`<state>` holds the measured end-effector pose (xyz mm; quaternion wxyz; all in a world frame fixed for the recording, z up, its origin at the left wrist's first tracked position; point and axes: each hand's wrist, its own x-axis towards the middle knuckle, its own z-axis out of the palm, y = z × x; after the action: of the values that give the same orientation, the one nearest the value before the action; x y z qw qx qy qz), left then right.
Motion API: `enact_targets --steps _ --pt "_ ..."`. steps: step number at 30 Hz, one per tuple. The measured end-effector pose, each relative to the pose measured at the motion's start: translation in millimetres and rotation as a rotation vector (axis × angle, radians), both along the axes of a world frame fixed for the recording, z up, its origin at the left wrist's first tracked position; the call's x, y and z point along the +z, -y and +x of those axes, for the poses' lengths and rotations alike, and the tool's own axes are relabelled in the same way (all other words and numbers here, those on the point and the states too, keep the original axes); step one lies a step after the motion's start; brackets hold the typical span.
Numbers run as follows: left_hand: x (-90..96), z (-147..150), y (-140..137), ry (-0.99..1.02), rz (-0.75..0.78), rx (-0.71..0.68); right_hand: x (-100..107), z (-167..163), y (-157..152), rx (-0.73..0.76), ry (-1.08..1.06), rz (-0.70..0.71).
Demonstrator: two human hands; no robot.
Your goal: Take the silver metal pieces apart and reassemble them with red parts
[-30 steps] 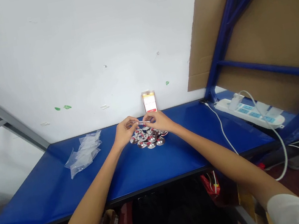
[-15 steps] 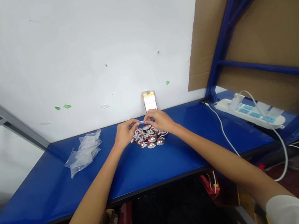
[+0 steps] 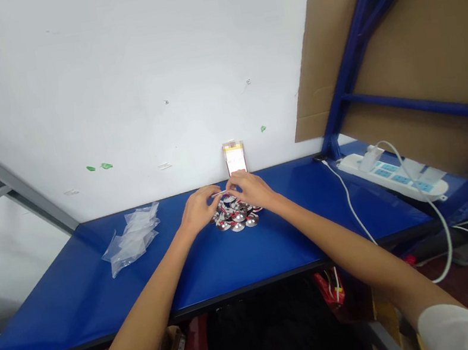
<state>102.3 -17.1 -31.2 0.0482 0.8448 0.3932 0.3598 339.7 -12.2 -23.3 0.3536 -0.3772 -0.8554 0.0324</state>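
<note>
Between the fingertips of both my hands is a thin pale, shiny finger cymbal [image 3: 220, 193], seen nearly edge-on. My left hand [image 3: 200, 208] pinches its left end, thumb below and fingers above. At the other end, my right hand [image 3: 251, 189] grips it the same way, and its fingers partly cover it. Just below and behind the hands lies a heap of silver domed finger cymbals [image 3: 236, 217] with red straps. Some of the heap is hidden by my hands.
Clear plastic bags [image 3: 134, 238] lie on the blue table [image 3: 241, 264] to the left. A lit phone [image 3: 235, 159] leans on the white wall behind my hands. At right are a white power strip [image 3: 390, 174], a cable [image 3: 350, 203] and a blue metal frame [image 3: 343, 53].
My left hand has shifted slightly right and turned, its thumb now covering more of the heap's left side. The held disc tilts a little more. My right hand stays nearly still.
</note>
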Motion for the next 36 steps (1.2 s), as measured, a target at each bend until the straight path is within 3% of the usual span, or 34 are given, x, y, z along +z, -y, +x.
enact_targets --steps 6,11,18,29,36 --pt "-0.1 -2 0 -0.008 -0.078 0.032 -1 -4 2 0.007 0.009 0.043" --pt "0.7 -2 0 0.113 -0.160 -0.043 0 -3 3 0.010 -0.002 0.058" --pt "-5.3 -3 -5 0.425 -0.539 -0.218 4 -2 5 0.013 -0.008 0.030" --pt "-0.7 -6 -8 0.392 -0.454 -0.120 -2 5 -11 0.101 -0.117 -0.233" --pt "-4.9 -6 -11 0.376 -0.408 -0.072 1 5 -5 0.155 -0.108 -0.208"
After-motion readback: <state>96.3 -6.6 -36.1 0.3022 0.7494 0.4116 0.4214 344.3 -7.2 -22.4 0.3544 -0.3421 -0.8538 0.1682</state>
